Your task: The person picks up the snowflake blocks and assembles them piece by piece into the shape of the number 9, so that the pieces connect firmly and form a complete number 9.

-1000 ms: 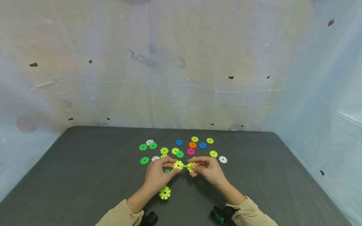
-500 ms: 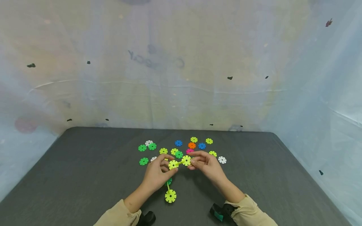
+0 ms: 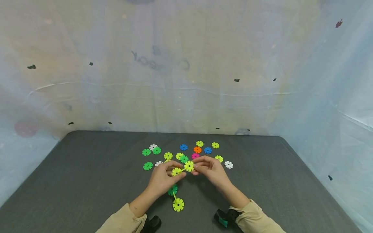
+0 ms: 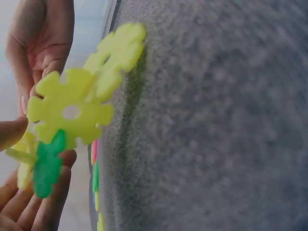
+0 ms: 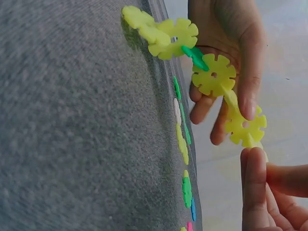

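A chain of interlocked notched plastic discs hangs between the two hands. In the head view, the left hand [image 3: 163, 178] holds it by a yellow notched disc [image 3: 176, 172], between thumb and fingers. The right hand [image 3: 215, 173] pinches its far end beside another yellow disc [image 3: 189, 166]. In the right wrist view, the right fingertips [image 5: 254, 175] grip a thin, edge-on yellow piece, largely covered by them. Below the left hand dangle a green disc [image 3: 172, 190] and a yellow disc [image 3: 178, 205]. The left wrist view shows the green disc [image 4: 47, 166] slotted against yellow ones.
Loose discs lie on the dark grey table [image 3: 102, 181] beyond the hands: green [image 3: 147, 166], blue [image 3: 208, 150], orange [image 3: 197, 149], pink [image 3: 195, 156], white [image 3: 228, 164] and several yellow ones. A pale sheet [image 3: 186, 106] stands behind the table.
The dangling end of the chain has swung right and lower, uncovering the green disc. The right hand has shifted slightly left, and the disc beside it has come into fuller view.
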{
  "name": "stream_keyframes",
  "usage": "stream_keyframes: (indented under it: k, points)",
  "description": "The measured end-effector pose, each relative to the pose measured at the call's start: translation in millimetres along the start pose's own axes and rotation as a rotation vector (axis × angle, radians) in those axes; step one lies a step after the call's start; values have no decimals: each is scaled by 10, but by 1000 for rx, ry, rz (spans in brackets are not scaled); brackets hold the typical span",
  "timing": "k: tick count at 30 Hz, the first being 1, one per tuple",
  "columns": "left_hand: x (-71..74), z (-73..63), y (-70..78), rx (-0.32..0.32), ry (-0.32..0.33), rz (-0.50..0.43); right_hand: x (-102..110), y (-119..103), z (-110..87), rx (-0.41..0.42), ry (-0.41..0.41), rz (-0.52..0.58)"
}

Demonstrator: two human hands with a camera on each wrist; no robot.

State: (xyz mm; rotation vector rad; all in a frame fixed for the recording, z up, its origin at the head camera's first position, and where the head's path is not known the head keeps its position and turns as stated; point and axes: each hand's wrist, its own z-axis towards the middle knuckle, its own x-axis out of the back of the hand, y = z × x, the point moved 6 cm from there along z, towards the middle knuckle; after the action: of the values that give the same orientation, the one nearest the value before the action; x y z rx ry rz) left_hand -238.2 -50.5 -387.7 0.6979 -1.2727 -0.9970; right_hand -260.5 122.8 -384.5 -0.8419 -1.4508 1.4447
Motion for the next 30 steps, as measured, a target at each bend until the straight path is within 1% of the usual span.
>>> stream_keyframes:
  k: [4,7,9,12,16,20,23,28,30]
  points:
    - [-7,-1,30,-45,-5,-3,-37,15,9,-10,-22,-7]
    - [-7,-6,48,-58,-10,-12,-42,16,12,-10,-25,-12]
    - [3,-11,55,-62,-2,-14,-31,12,17,-6,-20,-22]
    - [24,-15,57,-60,16,-13,16,18,28,1,5,-52]
    - [47,-10,45,-47,32,-6,110,46,49,-1,63,-109]
    - [53,-9,28,-35,19,-30,186,78,71,-5,104,-165]
    - [48,-10,20,-27,5,-57,224,105,91,-2,117,-192]
    - [54,-9,33,-27,4,-80,262,143,121,0,117,-240]
    - [59,-6,37,-26,5,-87,278,160,130,-17,125,-272]
